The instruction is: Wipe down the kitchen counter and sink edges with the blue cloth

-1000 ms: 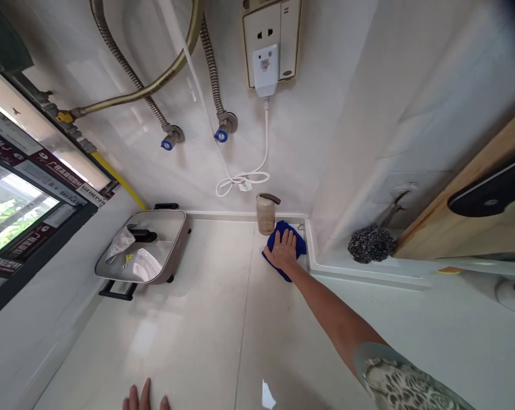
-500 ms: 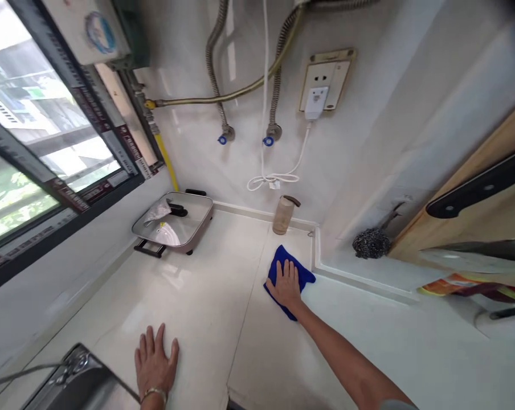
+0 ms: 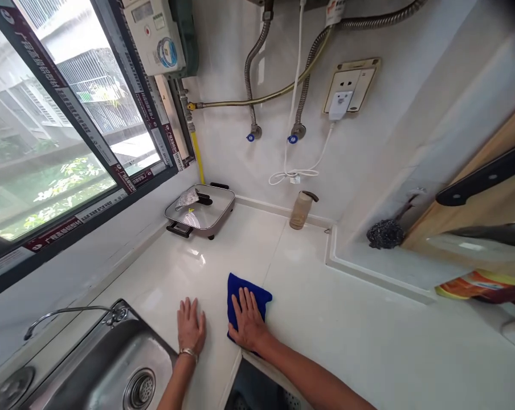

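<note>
My right hand [image 3: 249, 322] lies flat, fingers stretched out, pressing on a blue cloth [image 3: 257, 293] spread over the white countertop [image 3: 326, 319]. The cloth's far corners stick out past the fingertips, and the palm covers its middle. To the left of it, my left hand [image 3: 191, 327] rests open on the bare counter, a bracelet [image 3: 188, 353] at its wrist. It holds nothing and sits between the cloth and the steel sink [image 3: 103, 347].
A lidded electric pan [image 3: 201, 213] stands in the back left corner. By the back wall is a brownish jar [image 3: 301, 210]. A faucet [image 3: 73, 310] arches over the sink. A dark hob [image 3: 257, 387] lies at the front edge. A steel scourer [image 3: 385, 234] and a knife [image 3: 483, 176] are at right.
My right hand has slid the blue cloth from the back right corner toward the left and nearer to me. My left hand stays flat on the counter. The view has shifted left.
</note>
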A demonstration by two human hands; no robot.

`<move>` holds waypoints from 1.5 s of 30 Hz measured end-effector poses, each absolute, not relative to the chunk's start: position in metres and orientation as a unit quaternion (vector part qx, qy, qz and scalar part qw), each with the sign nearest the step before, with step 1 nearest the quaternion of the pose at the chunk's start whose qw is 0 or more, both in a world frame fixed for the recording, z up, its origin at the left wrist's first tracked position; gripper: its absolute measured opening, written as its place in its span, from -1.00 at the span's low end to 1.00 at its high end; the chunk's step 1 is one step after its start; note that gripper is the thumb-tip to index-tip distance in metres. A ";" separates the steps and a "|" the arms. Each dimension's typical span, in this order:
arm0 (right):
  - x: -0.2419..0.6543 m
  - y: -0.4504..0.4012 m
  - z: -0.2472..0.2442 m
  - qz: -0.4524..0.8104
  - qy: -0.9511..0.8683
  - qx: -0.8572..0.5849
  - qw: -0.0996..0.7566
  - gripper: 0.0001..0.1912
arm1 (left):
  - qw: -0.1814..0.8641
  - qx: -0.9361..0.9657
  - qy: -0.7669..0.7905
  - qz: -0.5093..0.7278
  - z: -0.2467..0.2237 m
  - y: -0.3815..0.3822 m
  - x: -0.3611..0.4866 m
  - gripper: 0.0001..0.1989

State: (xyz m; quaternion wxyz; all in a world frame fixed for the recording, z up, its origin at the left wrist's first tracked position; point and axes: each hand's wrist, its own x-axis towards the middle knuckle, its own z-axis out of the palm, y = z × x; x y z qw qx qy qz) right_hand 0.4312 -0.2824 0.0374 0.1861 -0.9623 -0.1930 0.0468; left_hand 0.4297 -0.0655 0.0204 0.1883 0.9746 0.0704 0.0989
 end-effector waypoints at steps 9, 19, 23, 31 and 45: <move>0.389 -0.358 0.012 -0.003 -0.209 -0.866 0.455 -0.60 | 0.245 0.961 -0.111 0.060 0.022 -0.180 0.405 -0.50; 0.287 -0.477 -0.031 -0.135 -0.184 -0.913 0.339 -0.54 | 0.181 0.977 -0.108 0.036 0.015 -0.251 0.369 -0.27; 0.285 -0.472 -0.029 -0.159 -0.203 -0.912 0.320 -0.48 | 0.182 0.974 -0.133 0.000 0.021 -0.232 0.365 -0.18; 0.284 -0.473 -0.032 -0.164 -0.204 -0.910 0.322 -0.49 | 0.150 0.985 -0.078 0.019 0.027 -0.140 0.348 -0.32; 0.281 -0.463 -0.046 -0.157 -0.223 -0.940 0.207 -0.17 | 0.131 0.979 0.135 0.075 0.038 -0.044 0.422 -0.37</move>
